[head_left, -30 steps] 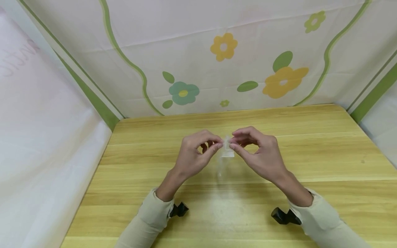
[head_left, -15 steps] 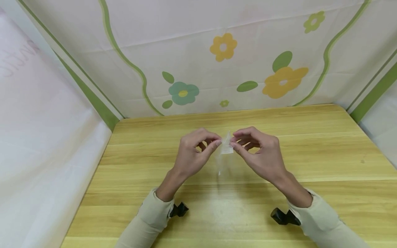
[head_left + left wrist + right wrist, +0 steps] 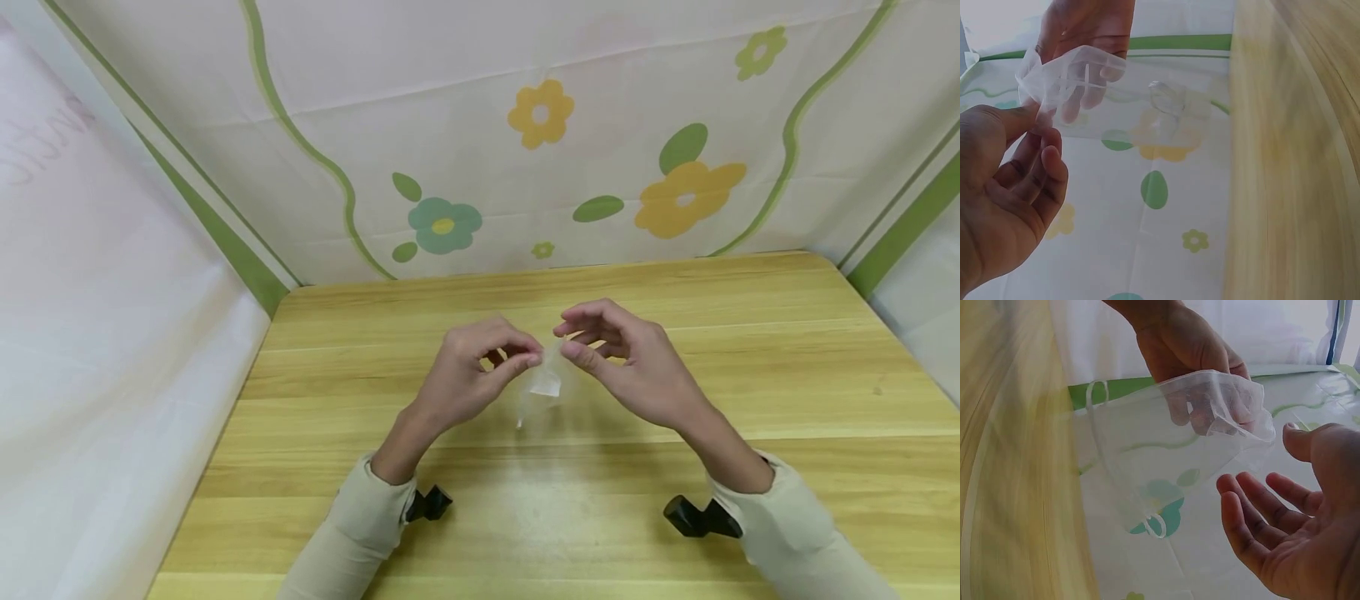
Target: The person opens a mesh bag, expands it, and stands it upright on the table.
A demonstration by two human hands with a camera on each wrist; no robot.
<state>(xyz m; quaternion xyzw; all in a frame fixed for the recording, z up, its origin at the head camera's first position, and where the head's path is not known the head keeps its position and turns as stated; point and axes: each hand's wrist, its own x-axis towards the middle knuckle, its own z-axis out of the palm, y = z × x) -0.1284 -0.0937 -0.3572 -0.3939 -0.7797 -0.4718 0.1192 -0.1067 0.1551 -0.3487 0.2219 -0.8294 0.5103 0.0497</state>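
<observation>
L hand [image 3: 465,375] has thumb + index pinching the top edge of a sheer white mesh pouch [image 3: 546,381]; its other fingers are loosely curled per L wrist view. R hand [image 3: 637,371]: fingers spread and slightly bent, thumb apart from them, nothing gripped; R wrist view shows a small gap btwn thumb tip and pouch edge, so just beside it. From head view alone can't tell contact there. Pouch hangs btwn the two hands, in the air over the table [image 3: 337,375], top end at L hand, lower end tilted toward the person. Top is crumpled/folded, body flatter & see-thru: bg print shows thru it in both wrist views. Cord loop [image 3: 1158,526] sticks out at one lower corner, 2nd loop [image 3: 1097,392] at the other; contents, if any, can't tell. Table = light wood grain, rounded far corners. Behind it a white fabric backdrop [image 3: 480,125] w/ green wavy lines, yellow flower [image 3: 558,114] up top, teal flower [image 3: 423,218] lower L, orange flower [image 3: 660,200] lower R, plus green leaves. White side curtain [image 3: 112,333] on L w/ faint reddish lettering. Beige sleeves both arms: L sleeve [image 3: 360,517], R sleeve [image 3: 795,517]. Small blk device at each cuff, inner side: L device [image 3: 437,503], R device [image 3: 686,517].
</observation>
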